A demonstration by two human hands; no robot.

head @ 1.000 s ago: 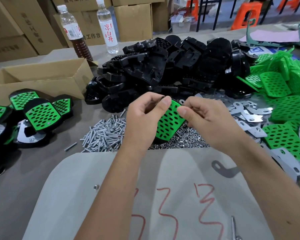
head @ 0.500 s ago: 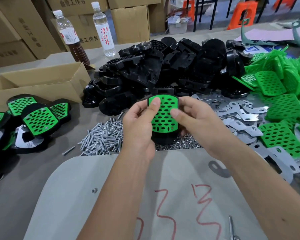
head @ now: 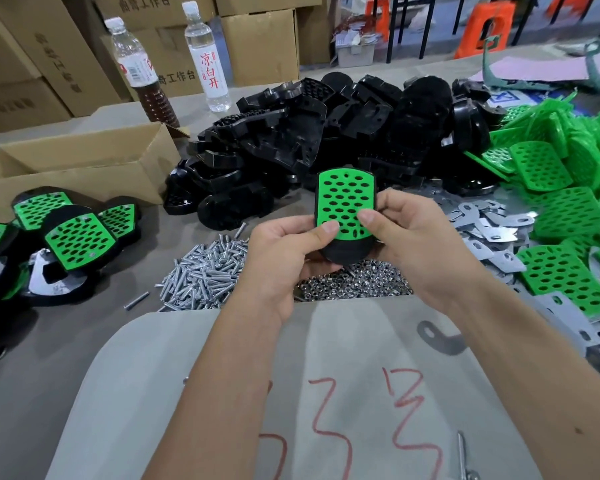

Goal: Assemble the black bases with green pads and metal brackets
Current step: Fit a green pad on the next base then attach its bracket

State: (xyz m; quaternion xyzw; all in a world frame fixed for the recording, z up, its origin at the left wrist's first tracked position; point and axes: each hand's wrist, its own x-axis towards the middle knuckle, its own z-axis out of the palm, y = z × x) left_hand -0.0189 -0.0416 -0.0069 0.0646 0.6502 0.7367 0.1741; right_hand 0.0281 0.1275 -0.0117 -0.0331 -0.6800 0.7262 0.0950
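Head view looks down over a grey work table (head: 42,375) crowded with parts. At the centre of the frame both hands hold one black base (head: 347,252) with a perforated green pad (head: 345,202) lying on its face, lifted above the table. The left hand (head: 284,258) grips the base's lower left edge, its thumb pressed on the pad's lower left corner and its fingers curled underneath. The right hand (head: 416,237) grips the right side, thumb laid on the pad's lower right area, fingers wrapped behind.

Just below the hands lie a pile of silver bolts (head: 201,275) and, to its right, a heap of small nuts (head: 354,285). A big heap of black bases (head: 326,140) fills the upper centre. Loose green pads (head: 561,216) crowd the right edge, with flat metal brackets (head: 492,230) scattered between them and the hands. At the left edge sit finished assemblies (head: 77,237), green pads on black bases, one beside them showing its metal underside. Behind those stands an open cardboard box (head: 84,168). Two plastic bottles (head: 208,60) stand in the upper left, in front of stacked cartons (head: 257,39). A pale board with red scrawl (head: 326,410) covers the lower part of the frame under the forearms.
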